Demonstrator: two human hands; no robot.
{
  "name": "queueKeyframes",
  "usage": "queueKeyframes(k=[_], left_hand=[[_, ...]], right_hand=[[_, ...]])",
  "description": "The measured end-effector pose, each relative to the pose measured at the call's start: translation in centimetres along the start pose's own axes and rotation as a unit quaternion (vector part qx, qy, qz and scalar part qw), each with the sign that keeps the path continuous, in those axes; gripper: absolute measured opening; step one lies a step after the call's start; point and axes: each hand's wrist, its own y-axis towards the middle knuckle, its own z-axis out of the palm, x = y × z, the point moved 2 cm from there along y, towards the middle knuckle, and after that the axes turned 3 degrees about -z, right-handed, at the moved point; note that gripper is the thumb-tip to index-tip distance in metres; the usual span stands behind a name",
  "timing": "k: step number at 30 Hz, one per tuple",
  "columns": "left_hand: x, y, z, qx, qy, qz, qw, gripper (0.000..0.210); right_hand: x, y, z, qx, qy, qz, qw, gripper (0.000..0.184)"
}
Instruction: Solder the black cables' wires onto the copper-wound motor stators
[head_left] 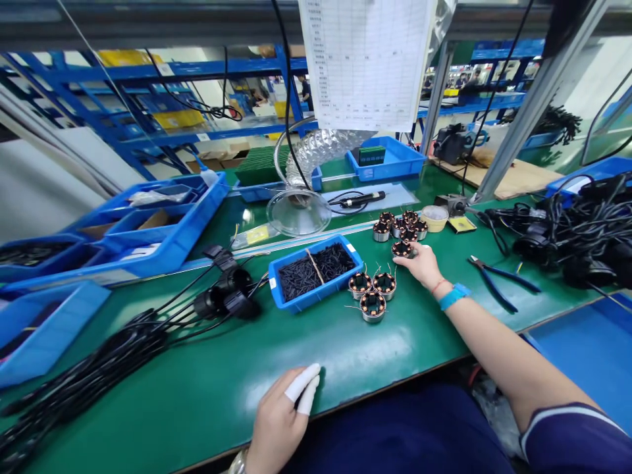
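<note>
A wound core [402,250] is gripped between the thumb and fingers of the right hand [423,266], at the near edge of the far cluster [399,228] of similar cores; whether it is lifted cannot be told. Handling of this piece is judged unfinished. Three cores [372,308] with loose wire ends are left apart, right of the blue tray [323,294]. On the left hand [282,415], two white-covered digits are held close together; whether anything is enclosed cannot be told.
</note>
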Motion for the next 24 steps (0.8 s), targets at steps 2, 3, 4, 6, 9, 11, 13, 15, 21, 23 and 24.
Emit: queueKeyframes(k=[2, 3, 4, 6, 9, 11, 13, 15, 21, 23, 24], left_hand=[[-0.1, 0.0, 0.0, -0.002, 0.004, 0.007, 1.000, 0.023], [-0.1, 0.0, 0.0, -0.002, 0.006, 0.010, 1.000, 0.023], [-0.2, 0.0, -0.1, -0.001, 0.007, 0.012, 1.000, 0.023], [-0.3, 0.0, -0.1, 0.002, 0.009, 0.015, 1.000, 0.023], [-0.3, -0.1, -0.2, 0.004, 0.003, 0.018, 1.000, 0.025], [-0.3, -0.1, -0.3, 0.004, -0.004, 0.020, 1.000, 0.026], [-0.3, -0.1, -0.3, 0.003, -0.010, 0.018, 1.000, 0.027], [-0.4, -0.1, -0.2, 0.007, -0.012, 0.012, 1.000, 0.027], [-0.3, 0.4, -0.1, 0.085, -0.007, -0.050, 0.995, 0.023], [-0.4, 0.8, 0.0, 0.113, 0.005, -0.071, 0.991, 0.027], [-0.5, 1.1, 0.0, 0.125, 0.012, -0.078, 0.989, 0.033]], right_hand=[[0.3, 0.6, 1.4, 0.005, 0.005, 0.019, 1.000, 0.041], [0.5, 0.9, 2.0, 0.003, 0.005, 0.031, 1.000, 0.040], [0.6, 1.2, 2.5, -0.003, 0.004, 0.043, 0.999, 0.040], [0.6, 1.6, 3.1, -0.015, 0.006, 0.063, 0.998, 0.041], [0.9, 1.2, 2.7, 0.004, 0.031, 0.061, 0.998, 0.031], [1.6, -0.1, 1.4, 0.030, 0.052, 0.037, 0.998, 0.021], [2.9, -2.3, -0.5, 0.051, 0.065, 0.001, 0.997, 0.016], [4.6, -5.0, -2.4, 0.070, 0.068, -0.040, 0.994, 0.016], [8.4, -11.6, -3.1, 0.251, -0.100, -0.223, 0.936, 0.033], [9.0, -12.5, -2.5, 0.270, -0.101, -0.232, 0.929, 0.029], [9.4, -12.8, -2.3, 0.287, -0.084, -0.238, 0.924, 0.028]])
